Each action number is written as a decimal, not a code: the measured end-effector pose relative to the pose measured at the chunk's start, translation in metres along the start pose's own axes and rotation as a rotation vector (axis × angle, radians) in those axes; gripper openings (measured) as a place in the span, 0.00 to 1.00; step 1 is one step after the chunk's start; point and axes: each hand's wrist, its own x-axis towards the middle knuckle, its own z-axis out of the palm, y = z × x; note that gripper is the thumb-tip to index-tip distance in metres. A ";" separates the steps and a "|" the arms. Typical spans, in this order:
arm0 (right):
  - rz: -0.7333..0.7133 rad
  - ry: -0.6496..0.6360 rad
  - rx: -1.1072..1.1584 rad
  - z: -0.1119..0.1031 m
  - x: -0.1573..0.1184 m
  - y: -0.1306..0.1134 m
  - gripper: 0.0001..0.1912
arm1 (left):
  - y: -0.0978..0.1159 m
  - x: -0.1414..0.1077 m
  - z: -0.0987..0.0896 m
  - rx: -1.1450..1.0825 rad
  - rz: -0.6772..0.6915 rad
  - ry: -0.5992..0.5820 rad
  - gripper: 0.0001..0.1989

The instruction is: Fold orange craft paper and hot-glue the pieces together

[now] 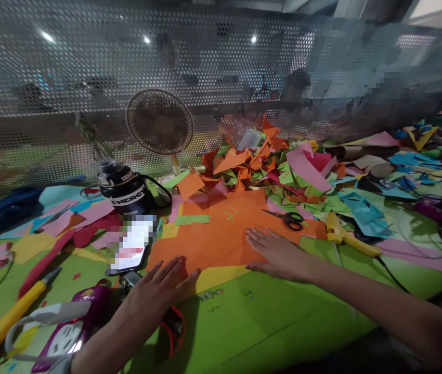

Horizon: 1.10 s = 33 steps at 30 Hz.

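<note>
Orange ppr, green tbl, perf. screen

Two hands, one fan, one phone, one bottle.

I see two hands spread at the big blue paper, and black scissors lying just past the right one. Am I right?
Almost! The big paper is orange, not blue, as the head view shows. The rest is right: the left hand and right hand are spread at it, and the black scissors lie just past the right one.
</note>
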 end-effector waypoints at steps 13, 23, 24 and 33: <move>0.235 0.126 0.134 -0.018 0.056 -0.006 0.34 | -0.012 0.002 -0.057 -0.136 0.018 0.355 0.28; 0.202 0.260 0.344 -0.019 0.055 0.002 0.05 | -0.013 0.035 -0.058 -0.422 -0.219 0.558 0.33; 0.181 0.301 0.366 -0.019 0.051 0.004 0.06 | -0.015 0.038 -0.059 -0.457 -0.305 0.620 0.40; -0.100 0.773 0.575 -0.022 0.020 0.025 0.12 | -0.011 0.067 -0.058 -0.943 -0.159 0.638 0.20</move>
